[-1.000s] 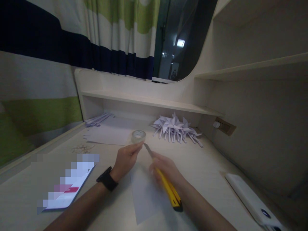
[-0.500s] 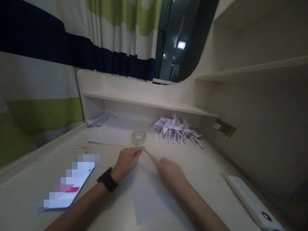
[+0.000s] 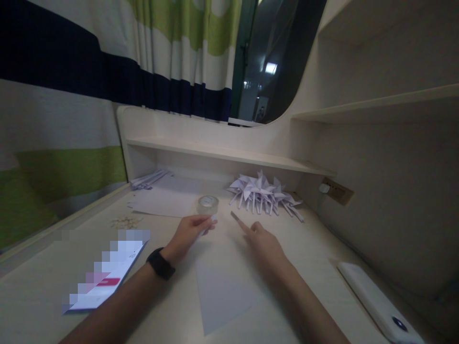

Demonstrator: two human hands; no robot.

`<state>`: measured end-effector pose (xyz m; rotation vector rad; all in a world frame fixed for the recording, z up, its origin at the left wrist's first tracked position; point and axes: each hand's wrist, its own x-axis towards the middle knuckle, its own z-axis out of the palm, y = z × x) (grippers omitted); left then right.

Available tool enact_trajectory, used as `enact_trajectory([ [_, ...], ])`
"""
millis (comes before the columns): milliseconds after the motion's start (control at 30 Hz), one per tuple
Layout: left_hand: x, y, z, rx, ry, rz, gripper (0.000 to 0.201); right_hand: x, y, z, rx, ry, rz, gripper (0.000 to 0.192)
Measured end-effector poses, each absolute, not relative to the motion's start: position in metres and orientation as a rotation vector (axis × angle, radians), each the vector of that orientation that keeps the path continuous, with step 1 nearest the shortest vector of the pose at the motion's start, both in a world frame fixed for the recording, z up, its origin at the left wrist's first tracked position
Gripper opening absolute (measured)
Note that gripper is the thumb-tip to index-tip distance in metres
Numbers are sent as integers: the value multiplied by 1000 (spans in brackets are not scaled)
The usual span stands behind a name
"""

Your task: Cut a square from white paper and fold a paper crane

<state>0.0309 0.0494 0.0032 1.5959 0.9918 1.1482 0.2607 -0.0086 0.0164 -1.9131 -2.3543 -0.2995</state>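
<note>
A person sat at a pale bench (image 3: 322, 248), seen from a head camera looking down at both bare hands. The left hand (image 3: 190, 231), with a dark watch (image 3: 160, 263) on the wrist, had its fingers (image 3: 205, 220) pinched together on a small strip of white paper (image 3: 207, 228), held just above the bench in front of a roll of clear tape (image 3: 207, 204). The right hand (image 3: 263, 243) held a thin blade (image 3: 236, 217), which stuck out past the fingertips; the grip looked closed around the tool, but the handle was hidden behind the hand.

A second earlier the blade tip had met the left fingertips, and the yellow handle of a utility knife was in plain sight. Half a second earlier the two hands were still touching at the tips. By this moment they had drawn apart, the blade moving off to the right with a clear gap between it and the strip. As a judgement, the cut looked finished and the strip freed.

A grey-white sheet (image 3: 222, 291) lay on the bench under and between the forearms. A pile of folded paper pinwheels (image 3: 263, 193) sat near the back shelf, a blurred-out phone (image 3: 103, 277) lay to the left, and a white power bank (image 3: 376, 301) lay at the far right
</note>
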Motion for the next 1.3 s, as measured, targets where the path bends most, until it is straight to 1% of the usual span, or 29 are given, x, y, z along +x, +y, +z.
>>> enact_trajectory([
  [133,32,48,2,1625,921,1114,37,268,3,-2,-2003,-2320,-279,58],
  [233,32,50,3,1723,990,1172,31,272,9,-14,-2020,-2299,-267,61],
  [367,31,51,0,1996,1160,1280,23,276,13,-22,-1997,-2325,-286,59],
  [467,31,53,-6,2250,1149,1271,19,278,15,-24,-2009,-2334,-298,56],
  [567,35,59,-10,2488,1122,1104,18,278,15,-24,-2005,-2331,-261,53],
  [667,47,70,-12,2593,1181,867,20,277,15,-22,-2005,-2349,-216,56],
  [867,80,96,-18,2593,1315,754,16,276,14,-19,-2012,-2358,-235,62],
  [967,91,102,-22,2609,1352,699,17,276,15,-18,-2018,-2367,-238,62],
  [1100,93,99,-22,2632,1351,660,20,277,14,-17,-2001,-2366,-222,57],
  [1300,59,62,-12,2679,1178,606,22,279,8,-4,-2005,-2301,-208,34],
])
